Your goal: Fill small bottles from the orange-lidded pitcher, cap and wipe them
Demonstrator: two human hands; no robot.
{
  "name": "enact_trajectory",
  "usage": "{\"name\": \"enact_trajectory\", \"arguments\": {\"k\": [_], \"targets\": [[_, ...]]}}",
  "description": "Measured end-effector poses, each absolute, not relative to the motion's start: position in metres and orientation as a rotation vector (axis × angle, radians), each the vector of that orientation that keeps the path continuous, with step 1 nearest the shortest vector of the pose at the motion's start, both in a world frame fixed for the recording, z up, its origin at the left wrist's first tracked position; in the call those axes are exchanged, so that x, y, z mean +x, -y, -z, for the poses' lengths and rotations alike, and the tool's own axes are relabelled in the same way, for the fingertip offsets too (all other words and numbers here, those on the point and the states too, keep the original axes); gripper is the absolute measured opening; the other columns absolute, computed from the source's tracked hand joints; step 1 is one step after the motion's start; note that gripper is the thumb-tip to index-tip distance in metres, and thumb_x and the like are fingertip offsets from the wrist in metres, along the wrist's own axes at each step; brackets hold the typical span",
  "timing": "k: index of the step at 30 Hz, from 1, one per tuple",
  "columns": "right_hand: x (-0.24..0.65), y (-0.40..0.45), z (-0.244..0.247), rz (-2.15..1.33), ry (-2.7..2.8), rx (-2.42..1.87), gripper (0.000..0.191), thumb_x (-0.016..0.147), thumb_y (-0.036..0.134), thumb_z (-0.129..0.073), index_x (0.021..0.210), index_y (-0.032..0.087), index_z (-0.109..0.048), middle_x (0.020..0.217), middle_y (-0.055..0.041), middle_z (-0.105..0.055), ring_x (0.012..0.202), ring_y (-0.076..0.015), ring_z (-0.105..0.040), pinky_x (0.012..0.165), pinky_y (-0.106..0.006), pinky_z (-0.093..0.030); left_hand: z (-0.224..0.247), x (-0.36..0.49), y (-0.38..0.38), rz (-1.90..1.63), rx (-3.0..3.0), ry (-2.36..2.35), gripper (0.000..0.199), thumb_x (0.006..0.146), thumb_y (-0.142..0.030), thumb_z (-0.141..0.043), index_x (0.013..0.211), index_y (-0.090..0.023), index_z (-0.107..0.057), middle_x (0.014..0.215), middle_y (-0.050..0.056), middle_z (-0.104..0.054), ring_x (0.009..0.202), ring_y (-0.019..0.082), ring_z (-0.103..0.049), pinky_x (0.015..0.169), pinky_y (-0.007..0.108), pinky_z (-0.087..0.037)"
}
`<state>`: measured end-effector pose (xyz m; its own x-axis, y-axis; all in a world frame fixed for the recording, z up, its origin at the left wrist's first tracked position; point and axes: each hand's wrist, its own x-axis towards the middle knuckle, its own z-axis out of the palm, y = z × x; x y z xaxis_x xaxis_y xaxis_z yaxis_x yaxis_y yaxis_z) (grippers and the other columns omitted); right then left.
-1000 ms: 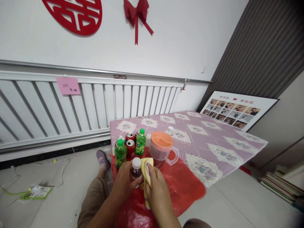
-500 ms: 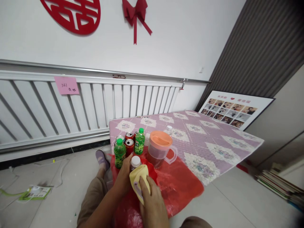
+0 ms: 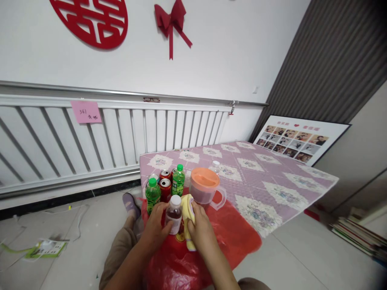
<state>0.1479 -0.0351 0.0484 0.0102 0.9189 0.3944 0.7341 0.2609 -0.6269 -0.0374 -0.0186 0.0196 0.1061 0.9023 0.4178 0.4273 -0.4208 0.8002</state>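
Observation:
My left hand [image 3: 155, 230] grips a small clear bottle [image 3: 173, 215] with a white cap and a pale label, held upright over the red plastic sheet [image 3: 236, 233]. In my right hand [image 3: 201, 225] is a folded yellow cloth [image 3: 187, 209], close against the bottle's right side. Behind my left hand stand two green bottles [image 3: 152, 195] and several red cans [image 3: 165, 189]. A clear pitcher [image 3: 202, 195] with an orange lid is just beyond the cloth, its handle to the right.
A purple quilted cover [image 3: 229, 161] with cream diamonds runs back to the white radiator [image 3: 157, 129]. Another clear bottle [image 3: 215, 167] stands behind the pitcher. A photo board [image 3: 299, 141] leans at the right. My slippered foot [image 3: 130, 203] is at the left.
The yellow cloth has moved from the front of the small bottle to its right side. More of the bottle shows, and my right hand has shifted up and right.

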Motion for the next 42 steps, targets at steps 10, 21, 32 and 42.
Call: {"name": "enact_trajectory", "arguments": {"k": [10, 21, 32, 42], "targets": [[0.144, 0.047, -0.048, -0.264, 1.837, -1.514, 0.063, 0.077, 0.004, -0.044, 0.139, 0.014, -0.049, 0.120, -0.0140, -0.061, 0.110, -0.0237, -0.060, 0.096, -0.038, -0.050, -0.026, -0.037, -0.005, -1.114, 1.778, -1.076, 0.075, 0.069, -0.007, -0.064, 0.138, -0.022, -0.040, 0.141, 0.010, -0.054, 0.130, 0.024, -0.051, 0.111, 0.043, -0.040], [0.137, 0.088, -0.019, -0.383, 1.768, -1.481, 0.062, 0.080, 0.009, -0.043, 0.142, 0.016, -0.045, 0.132, -0.0157, -0.055, 0.121, -0.0261, -0.056, 0.102, -0.041, -0.047, -0.022, -0.028, 0.008, -1.229, 1.817, -1.219, 0.066, 0.070, -0.023, -0.073, 0.130, -0.019, -0.049, 0.127, 0.011, -0.058, 0.119, 0.028, -0.054, 0.105, 0.045, -0.041], [0.140, 0.042, -0.049, -0.673, 1.737, -1.389, 0.081, 0.077, 0.016, -0.052, 0.153, 0.016, -0.024, 0.156, -0.0122, -0.033, 0.144, -0.0232, -0.029, 0.119, -0.042, -0.024, -0.024, -0.031, 0.013, -1.185, 1.831, -1.216, 0.069, 0.066, -0.015, -0.069, 0.131, -0.017, -0.048, 0.128, 0.011, -0.056, 0.121, 0.028, -0.052, 0.107, 0.044, -0.039], [0.147, 0.024, -0.015, -0.978, 1.692, -1.411, 0.079, 0.067, 0.006, -0.051, 0.145, 0.020, -0.043, 0.143, -0.0091, -0.054, 0.132, -0.0234, -0.048, 0.114, -0.042, -0.032, -0.021, -0.031, 0.011, -1.180, 1.827, -1.233, 0.069, 0.064, -0.014, -0.069, 0.130, -0.019, -0.048, 0.127, 0.010, -0.057, 0.120, 0.028, -0.052, 0.107, 0.045, -0.038]]}}
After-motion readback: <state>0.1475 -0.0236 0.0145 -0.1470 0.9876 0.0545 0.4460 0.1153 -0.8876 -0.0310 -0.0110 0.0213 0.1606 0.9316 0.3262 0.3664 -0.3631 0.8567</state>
